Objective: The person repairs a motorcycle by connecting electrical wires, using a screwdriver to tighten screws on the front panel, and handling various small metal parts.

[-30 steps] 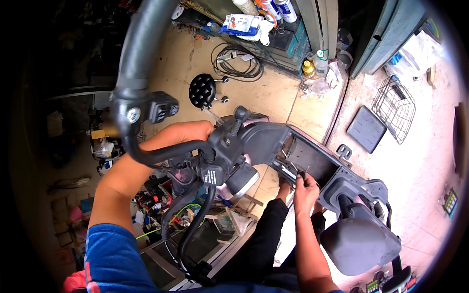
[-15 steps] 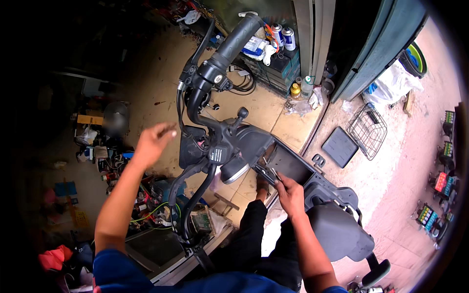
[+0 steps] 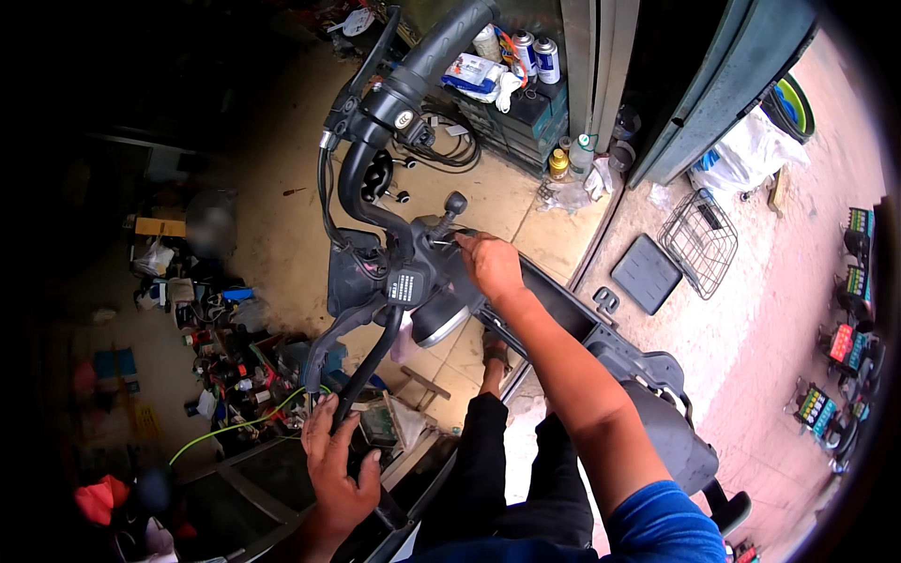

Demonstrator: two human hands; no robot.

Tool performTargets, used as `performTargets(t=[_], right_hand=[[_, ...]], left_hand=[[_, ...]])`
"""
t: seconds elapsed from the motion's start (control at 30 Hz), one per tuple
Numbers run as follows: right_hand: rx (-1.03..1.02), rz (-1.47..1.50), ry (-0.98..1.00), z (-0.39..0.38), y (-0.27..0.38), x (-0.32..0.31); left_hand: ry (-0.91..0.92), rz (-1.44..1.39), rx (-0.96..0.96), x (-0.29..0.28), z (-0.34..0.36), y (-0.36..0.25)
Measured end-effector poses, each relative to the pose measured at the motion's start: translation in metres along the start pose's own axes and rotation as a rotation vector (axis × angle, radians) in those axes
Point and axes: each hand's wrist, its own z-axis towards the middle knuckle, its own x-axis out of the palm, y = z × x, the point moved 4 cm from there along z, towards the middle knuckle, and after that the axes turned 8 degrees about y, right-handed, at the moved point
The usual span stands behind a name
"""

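One scooter point(image 3: 643, 361) stands below the person, dark grey, handling now shifted from its open compartment point(image 3: 569, 314) to the steering column point(image 3: 424, 253): the left hand point(image 3: 343, 469) has come down, fingers spread, by the handlebar point(image 3: 373, 361), while the right hand point(image 3: 493, 263) pinches what may be a thin metal piece point(image 3: 440, 243).

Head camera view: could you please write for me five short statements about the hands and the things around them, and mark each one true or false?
1. The right hand is at the scooter. True.
2. The left hand is clenched into a fist. False: it is spread open.
3. The wire basket lies beside the dark tray. True.
4. The yellow bottle is inside the basket. False: it stands on the floor, beside a clear bottle.
5. A blue sleeve shows near the lower edge. True.
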Motion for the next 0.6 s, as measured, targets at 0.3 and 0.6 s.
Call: performTargets(t=[0.3, 0.6], right_hand=[[-0.172, -0.075, 0.096, 0.019, -0.007, -0.010], [-0.378, -0.217, 0.289, 0.052, 0.006, -0.027]], left_hand=[[0.019, 0.025, 0.004, 0.004, 0.003, 0.000], [0.003, 0.033, 0.003, 0.003, 0.002, 0.000]])
